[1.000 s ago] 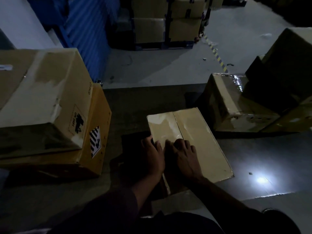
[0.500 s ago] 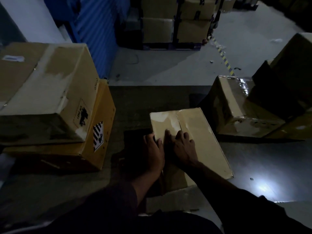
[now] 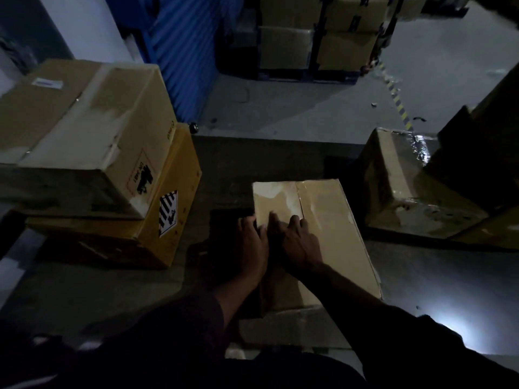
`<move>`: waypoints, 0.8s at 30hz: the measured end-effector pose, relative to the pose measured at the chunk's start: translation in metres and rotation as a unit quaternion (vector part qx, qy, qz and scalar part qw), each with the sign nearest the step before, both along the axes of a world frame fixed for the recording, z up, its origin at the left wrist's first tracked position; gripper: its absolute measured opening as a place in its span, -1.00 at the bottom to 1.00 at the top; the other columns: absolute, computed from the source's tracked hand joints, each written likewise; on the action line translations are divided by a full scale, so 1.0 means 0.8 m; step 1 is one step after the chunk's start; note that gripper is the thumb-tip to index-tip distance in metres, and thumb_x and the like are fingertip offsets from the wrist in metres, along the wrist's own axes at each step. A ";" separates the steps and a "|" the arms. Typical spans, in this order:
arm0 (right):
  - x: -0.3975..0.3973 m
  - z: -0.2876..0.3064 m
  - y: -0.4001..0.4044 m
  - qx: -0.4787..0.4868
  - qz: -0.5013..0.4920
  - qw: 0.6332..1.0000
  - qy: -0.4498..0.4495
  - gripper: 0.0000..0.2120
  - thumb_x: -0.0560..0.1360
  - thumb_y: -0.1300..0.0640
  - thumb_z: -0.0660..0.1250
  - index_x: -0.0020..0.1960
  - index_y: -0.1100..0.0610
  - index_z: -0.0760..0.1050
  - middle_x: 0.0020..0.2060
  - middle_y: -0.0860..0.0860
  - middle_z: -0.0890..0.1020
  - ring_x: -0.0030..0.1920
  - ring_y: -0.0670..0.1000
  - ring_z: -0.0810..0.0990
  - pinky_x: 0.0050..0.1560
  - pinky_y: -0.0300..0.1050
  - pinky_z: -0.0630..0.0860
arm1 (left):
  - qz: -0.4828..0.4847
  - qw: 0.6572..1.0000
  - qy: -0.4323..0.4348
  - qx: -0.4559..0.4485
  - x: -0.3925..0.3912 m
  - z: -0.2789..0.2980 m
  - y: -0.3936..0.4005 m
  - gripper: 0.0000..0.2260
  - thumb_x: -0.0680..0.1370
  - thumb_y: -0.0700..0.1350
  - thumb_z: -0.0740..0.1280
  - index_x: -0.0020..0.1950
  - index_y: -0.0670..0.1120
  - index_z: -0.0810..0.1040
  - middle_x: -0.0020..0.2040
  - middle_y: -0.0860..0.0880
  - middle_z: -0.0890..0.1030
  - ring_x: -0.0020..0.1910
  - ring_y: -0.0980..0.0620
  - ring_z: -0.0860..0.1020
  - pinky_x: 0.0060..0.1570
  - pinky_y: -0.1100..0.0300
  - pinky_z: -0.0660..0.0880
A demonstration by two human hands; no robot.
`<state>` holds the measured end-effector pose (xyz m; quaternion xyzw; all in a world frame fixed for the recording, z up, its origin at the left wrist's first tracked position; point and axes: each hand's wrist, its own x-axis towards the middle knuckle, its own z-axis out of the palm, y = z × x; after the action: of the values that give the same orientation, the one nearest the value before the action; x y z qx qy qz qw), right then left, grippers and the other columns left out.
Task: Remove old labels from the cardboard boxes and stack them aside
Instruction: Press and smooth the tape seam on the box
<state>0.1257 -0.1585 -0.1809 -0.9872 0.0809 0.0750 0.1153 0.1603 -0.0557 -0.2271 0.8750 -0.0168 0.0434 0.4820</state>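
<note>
A small brown cardboard box (image 3: 331, 220) lies on the dark floor mat in front of me, its top flaps shut with a seam down the middle and pale torn patches at the far left corner. My left hand (image 3: 251, 242) rests on the box's left edge. My right hand (image 3: 295, 237) lies flat on the top beside it, fingers stretched toward the seam. The light is too dim to show whether a label sits under the fingers.
Two stacked boxes (image 3: 92, 153) stand at left, the lower orange one bearing a striped diamond label (image 3: 168, 213). More boxes (image 3: 407, 186) lean at right. A strapped pallet of cartons (image 3: 317, 37) and a blue shutter (image 3: 182, 51) stand beyond on the grey floor.
Both hands have slid a little farther up the box top toward the seam. The view has shifted slightly.
</note>
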 end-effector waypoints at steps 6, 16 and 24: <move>-0.023 -0.007 -0.004 -0.035 0.039 0.999 -0.013 -0.41 0.61 -0.12 0.11 0.57 -0.04 0.01 0.27 0.18 0.36 0.23 0.21 0.36 -0.01 0.04 0.46 | 0.006 1.000 -0.001 0.011 0.000 -0.002 0.000 -0.73 0.61 -0.09 0.25 0.29 -0.12 0.43 0.26 -0.12 0.44 0.21 -0.08 0.47 0.15 -0.05 0.50; 0.012 0.010 0.005 0.005 0.012 1.000 0.009 -0.41 0.63 -0.10 0.08 0.57 -0.05 -0.07 0.25 0.20 0.36 0.23 0.23 0.37 0.00 0.10 0.47 | 0.011 0.999 0.015 0.043 0.011 0.000 -0.001 -0.75 0.61 -0.10 0.24 0.28 -0.11 0.45 0.25 -0.12 0.46 0.20 -0.08 0.48 0.17 -0.02 0.47; -0.022 0.006 -0.002 -0.034 0.056 0.998 -0.002 -0.40 0.62 -0.09 0.11 0.58 -0.05 -0.03 0.23 0.17 0.38 0.21 0.21 0.39 -0.04 0.05 0.47 | 0.028 0.999 0.020 0.021 0.011 0.001 -0.004 -0.73 0.62 -0.08 0.22 0.30 -0.09 0.43 0.27 -0.09 0.45 0.23 -0.04 0.47 0.18 0.00 0.49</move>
<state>0.1084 -0.1599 -0.1764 -0.9936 0.0282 0.0763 0.0777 0.1691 -0.0588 -0.2264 0.8858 0.0165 0.0389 0.4621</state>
